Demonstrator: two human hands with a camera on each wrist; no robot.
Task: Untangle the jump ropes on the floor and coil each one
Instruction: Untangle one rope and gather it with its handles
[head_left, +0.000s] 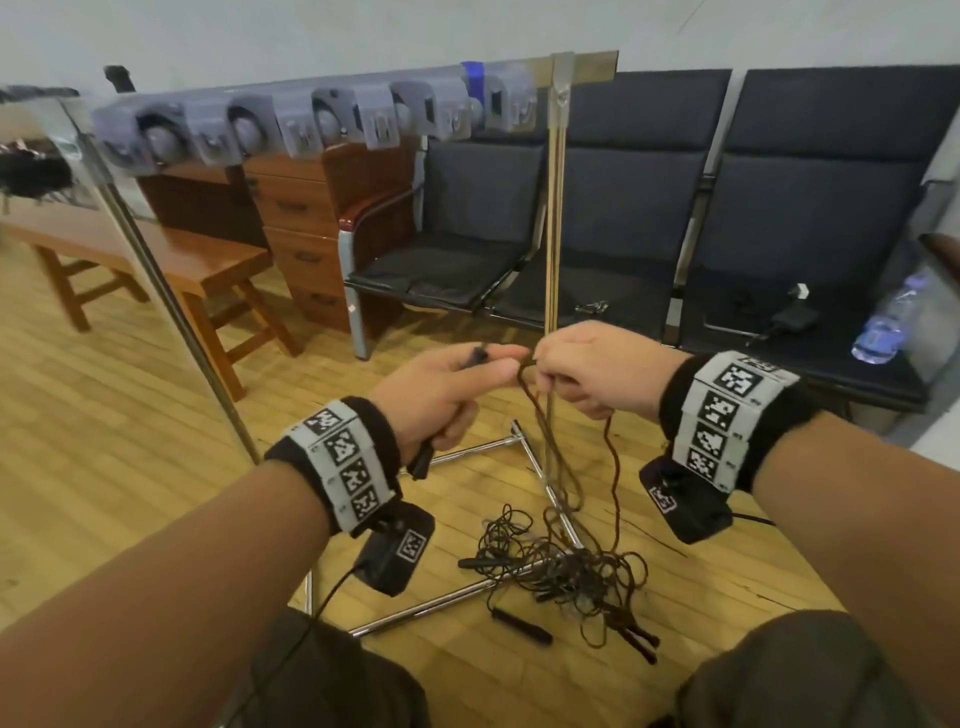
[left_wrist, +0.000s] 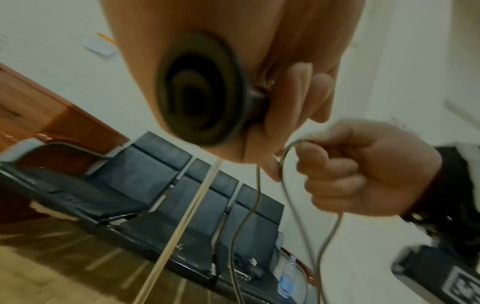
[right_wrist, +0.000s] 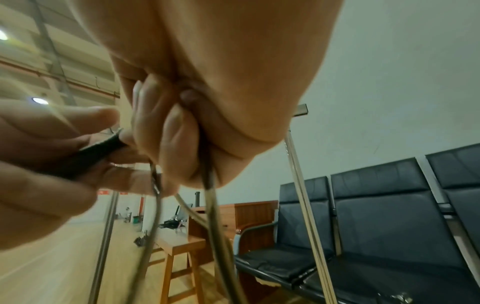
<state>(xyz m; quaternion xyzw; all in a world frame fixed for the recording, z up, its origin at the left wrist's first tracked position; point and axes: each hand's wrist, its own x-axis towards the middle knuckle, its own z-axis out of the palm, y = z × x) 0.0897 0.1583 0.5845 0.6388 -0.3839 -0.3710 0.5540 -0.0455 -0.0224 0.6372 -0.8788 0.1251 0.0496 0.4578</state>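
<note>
Jump rope (head_left: 558, 457) handle (head_left: 423, 457) in left hand (head_left: 441, 395), cord in right hand (head_left: 597, 369)

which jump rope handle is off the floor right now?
The black handle gripped in the left hand; its butt end pokes out below the fist. The other handles lie on the wooden floor by the tangled ropes.

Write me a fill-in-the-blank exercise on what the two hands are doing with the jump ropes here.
1. The left hand grips a black rope ____.
2. The right hand holds loops of ____.
3. The tangle of ropes lies on the ____.
4. A water bottle lies on a ____.

Missing words: handle; cord; floor; seat
</note>
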